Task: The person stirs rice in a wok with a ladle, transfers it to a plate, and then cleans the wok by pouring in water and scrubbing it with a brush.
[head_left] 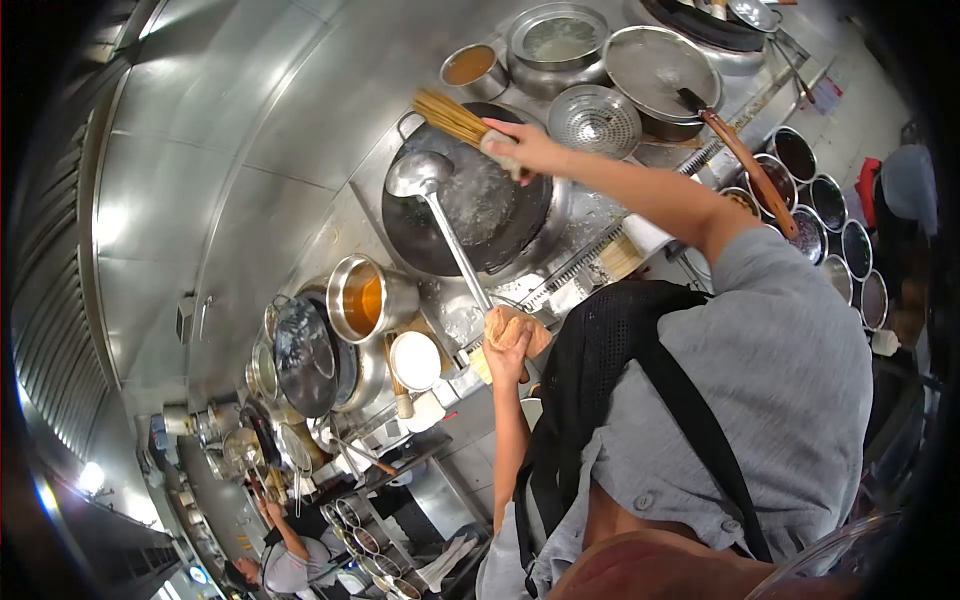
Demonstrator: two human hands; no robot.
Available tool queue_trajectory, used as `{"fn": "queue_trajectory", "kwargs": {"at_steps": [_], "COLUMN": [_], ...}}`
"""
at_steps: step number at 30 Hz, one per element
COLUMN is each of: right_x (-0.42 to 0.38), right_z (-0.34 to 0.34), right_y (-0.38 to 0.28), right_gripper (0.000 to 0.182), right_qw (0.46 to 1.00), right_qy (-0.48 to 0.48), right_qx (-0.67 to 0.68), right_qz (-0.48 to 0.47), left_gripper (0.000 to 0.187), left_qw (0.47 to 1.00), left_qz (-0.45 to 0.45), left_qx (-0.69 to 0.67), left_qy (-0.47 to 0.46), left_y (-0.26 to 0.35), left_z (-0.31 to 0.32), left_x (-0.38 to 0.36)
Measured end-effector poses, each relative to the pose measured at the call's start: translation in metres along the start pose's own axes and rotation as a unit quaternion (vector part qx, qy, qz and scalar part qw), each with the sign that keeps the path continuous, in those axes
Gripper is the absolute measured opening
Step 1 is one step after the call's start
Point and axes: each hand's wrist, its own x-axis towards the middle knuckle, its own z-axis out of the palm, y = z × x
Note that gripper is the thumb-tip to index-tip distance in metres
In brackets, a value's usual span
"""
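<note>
My right hand [522, 148] is closed round the bound end of a bamboo wok brush [452, 114]. Its bristles reach over the far rim of a black wok [470, 205], which has wet, cloudy liquid inside. My left hand [508, 352] grips the handle of a long metal ladle [455, 240], with a peach-coloured cloth [512, 328] bunched at the grip. The ladle's bowl lies over the wok's left side. How the fingers sit under the cloth is partly hidden.
A pot of orange liquid [362, 300] and a white bowl [415, 360] stand left of the wok. Behind are a perforated strainer [594, 122] and a large sieve [662, 72]. Several seasoning tubs [828, 203] stand at right. Another person [290, 560] works farther down the line.
</note>
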Motion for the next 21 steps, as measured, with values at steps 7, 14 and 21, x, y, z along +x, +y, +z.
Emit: {"fn": "queue_trajectory", "kwargs": {"at_steps": [7, 14, 21], "right_x": [-0.059, -0.175, -0.281], "right_z": [-0.053, -0.092, -0.098], "right_y": [-0.005, 0.047, 0.052], "right_gripper": [0.068, 0.067, 0.066], "right_qw": [0.991, 0.979, 0.965], "right_qy": [-0.057, 0.194, 0.257], "right_qx": [-0.114, -0.018, -0.042], "right_qz": [0.036, -0.060, -0.019], "left_gripper": [0.043, 0.048, 0.043], "left_qw": [0.999, 0.991, 0.968], "left_qz": [-0.029, -0.029, -0.036], "left_qx": [0.029, 0.001, -0.046], "left_qy": [-0.033, -0.130, -0.246], "left_y": [0.011, 0.022, 0.041], "left_z": [0.009, 0.009, 0.133], "left_x": [-0.004, -0.005, 0.012]}}
